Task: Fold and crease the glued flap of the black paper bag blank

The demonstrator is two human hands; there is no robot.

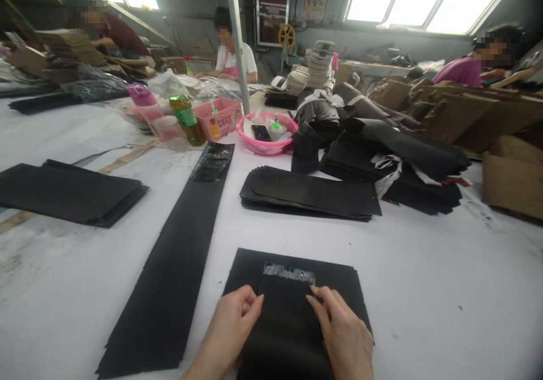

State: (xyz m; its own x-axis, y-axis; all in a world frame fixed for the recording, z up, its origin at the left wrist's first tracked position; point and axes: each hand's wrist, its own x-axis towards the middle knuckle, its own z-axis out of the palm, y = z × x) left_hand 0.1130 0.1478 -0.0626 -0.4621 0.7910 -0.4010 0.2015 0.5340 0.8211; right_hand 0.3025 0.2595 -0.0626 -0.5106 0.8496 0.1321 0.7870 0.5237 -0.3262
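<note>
A narrow black sheet (pixel 285 329) lies over a wider black panel (pixel 339 281) at the front of the table. My left hand (pixel 231 326) pinches the narrow sheet's left edge between thumb and fingers. On the opposite edge, my right hand (pixel 339 323) grips the same sheet with thumb and fingertips. Just beyond its far end runs a shiny, glue-like strip (pixel 289 272) on the panel. Left of my hands stretches a long overlapping row of black strips (pixel 169 267), with a shiny smeared patch (pixel 212 162) at its far end.
Stacks of black pieces lie left (pixel 68 190) and ahead (pixel 309 193). A pink basin (pixel 267 148) holds a phone (pixel 261 133) and a small bottle. Nearby are a pink box (pixel 218 119), a green-labelled bottle (pixel 186 121) and a metal pole (pixel 237 46). Brown panels (pixel 458 120) stand right; three people sit beyond.
</note>
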